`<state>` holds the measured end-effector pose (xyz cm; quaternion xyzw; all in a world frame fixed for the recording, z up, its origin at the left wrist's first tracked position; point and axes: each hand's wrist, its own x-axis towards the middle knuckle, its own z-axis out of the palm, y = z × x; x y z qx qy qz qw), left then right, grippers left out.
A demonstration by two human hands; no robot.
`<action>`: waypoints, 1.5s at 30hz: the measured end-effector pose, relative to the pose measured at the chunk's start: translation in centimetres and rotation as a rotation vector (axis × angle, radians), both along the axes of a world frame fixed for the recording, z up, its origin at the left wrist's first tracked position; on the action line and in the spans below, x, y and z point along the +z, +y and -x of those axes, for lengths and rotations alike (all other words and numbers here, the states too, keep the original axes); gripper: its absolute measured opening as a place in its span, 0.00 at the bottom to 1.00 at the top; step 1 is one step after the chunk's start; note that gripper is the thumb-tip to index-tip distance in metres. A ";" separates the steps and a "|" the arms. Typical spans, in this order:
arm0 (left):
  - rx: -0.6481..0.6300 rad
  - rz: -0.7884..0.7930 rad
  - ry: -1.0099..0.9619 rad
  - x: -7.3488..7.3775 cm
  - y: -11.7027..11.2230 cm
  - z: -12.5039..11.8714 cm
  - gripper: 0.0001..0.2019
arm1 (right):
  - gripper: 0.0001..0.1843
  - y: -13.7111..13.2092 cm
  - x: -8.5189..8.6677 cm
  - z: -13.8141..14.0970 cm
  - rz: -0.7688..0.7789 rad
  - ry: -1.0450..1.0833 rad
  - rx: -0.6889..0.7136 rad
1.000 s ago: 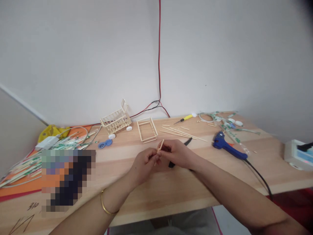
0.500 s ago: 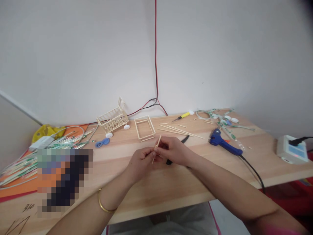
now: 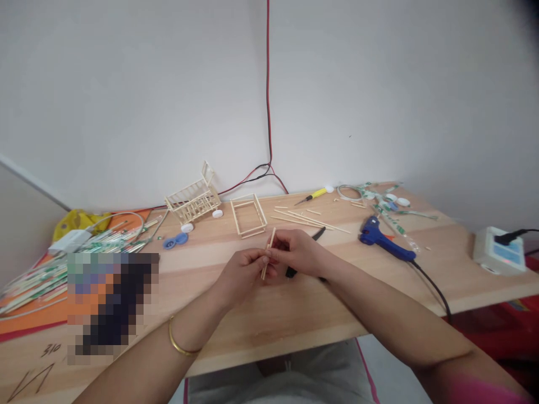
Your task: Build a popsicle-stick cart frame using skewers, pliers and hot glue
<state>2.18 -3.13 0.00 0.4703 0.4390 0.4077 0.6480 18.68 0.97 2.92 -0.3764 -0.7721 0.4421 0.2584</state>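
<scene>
Both hands meet over the near middle of the table, closed on thin wooden sticks (image 3: 272,237). My left hand (image 3: 244,273) pinches them from the left, thumb against the other thumb. My right hand (image 3: 297,253) grips them from the right with its fingers curled behind. The lower ends poke out beneath the thumbs, seemingly two sticks side by side. Under my right hand lies a black-handled tool (image 3: 319,234), mostly covered. Just beyond the hands stands an open box frame (image 3: 237,217) made of sticks, with several loose sticks (image 3: 301,217) to its right.
A stick-built cart (image 3: 191,203) with white cap wheels stands at the back left, blue caps (image 3: 175,241) before it. Right of the hands lie a blue glue gun (image 3: 387,242), a yellow-handled screwdriver (image 3: 316,194) and a white power box (image 3: 497,252). Packaged sticks (image 3: 42,280) cover the left side.
The sticks between my fingers have turned slightly, and their lower ends now show as a side-by-side pair. Both hands stay in nearly the same place; the view has shifted slightly.
</scene>
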 end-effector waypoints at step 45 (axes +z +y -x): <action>0.247 -0.779 0.567 1.7 -1.2 1.2 0.11 | 0.25 -5.9 0.8 -6.0 -0.166 -0.340 -0.211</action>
